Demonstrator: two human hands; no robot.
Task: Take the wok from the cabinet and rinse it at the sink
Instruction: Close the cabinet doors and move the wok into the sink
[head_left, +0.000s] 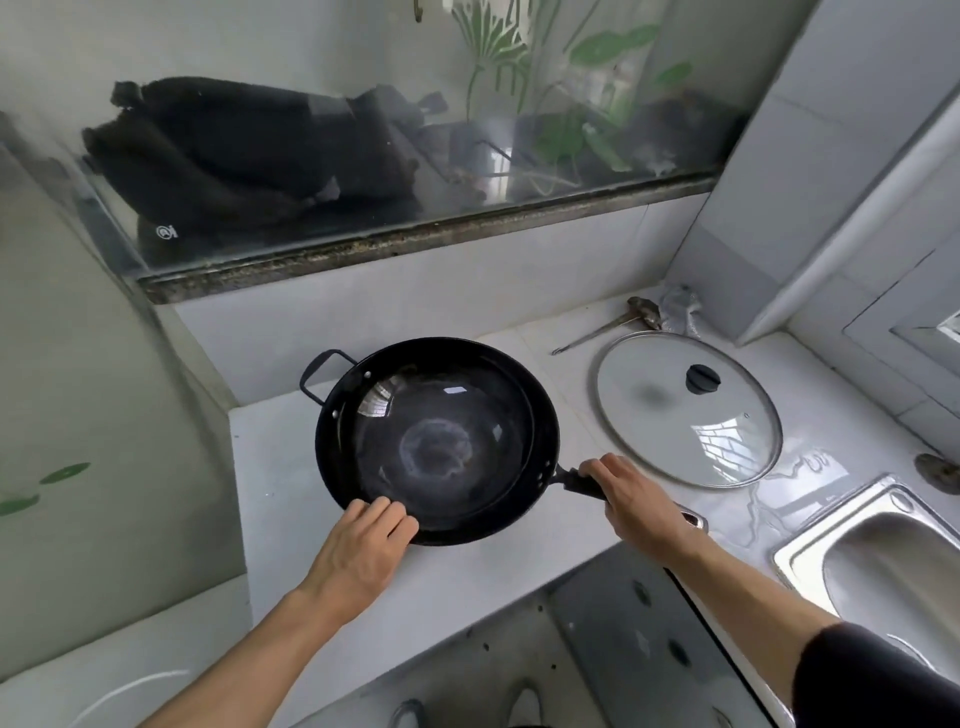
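A black wok (436, 441) sits on the white countertop (280, 467), with a loop handle at its far left and a long handle pointing right. My right hand (631, 496) grips the long handle. My left hand (363, 545) holds the wok's near rim, fingers curled over its edge. A second dark pan seems nested under the wok. The steel sink (883, 561) lies at the right, partly cut off by the frame edge.
A glass lid (685, 410) with a black knob lies flat on the counter right of the wok. A metal utensil (602, 330) and crumpled plastic lie behind it by the wall. A window ledge (415, 239) runs along the back. The floor shows below the counter edge.
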